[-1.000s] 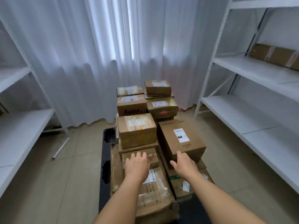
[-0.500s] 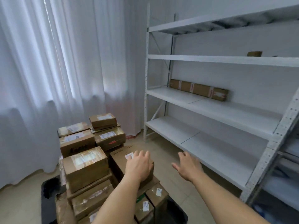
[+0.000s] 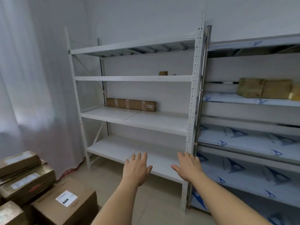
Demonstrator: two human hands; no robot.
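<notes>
Cardboard box with a white label (image 3: 48, 208) sits low at the left, on the near side of a stack of taped boxes (image 3: 27, 181), below and behind both hands. Its near end runs out of the frame, so its long axis cannot be told; its right-hand corner points toward the left forearm. The left hand (image 3: 137, 169) is the nearer of the two to it. The right hand (image 3: 188, 168) is well apart from it, just in front of the white rack's front upright (image 3: 190, 127).

Both hands are empty, palms down, fingers spread and straight, held out level over the floor (image 3: 155, 200) toward the bottom shelf (image 3: 113, 148) of the white rack. That shelf lies straight ahead, its long front edge running from left to right and nearer.

As I judge it, picking up the box means turning back left and down, left hand leading.

Further out, a long carton (image 3: 131, 104) lies along the back of the middle shelf and a small box (image 3: 163, 73) on the one above. A second rack (image 3: 243, 140) with film-covered boards adjoins on the right and carries more boxes (image 3: 263, 89). A white curtain (image 3: 32, 78) hangs at the left.
</notes>
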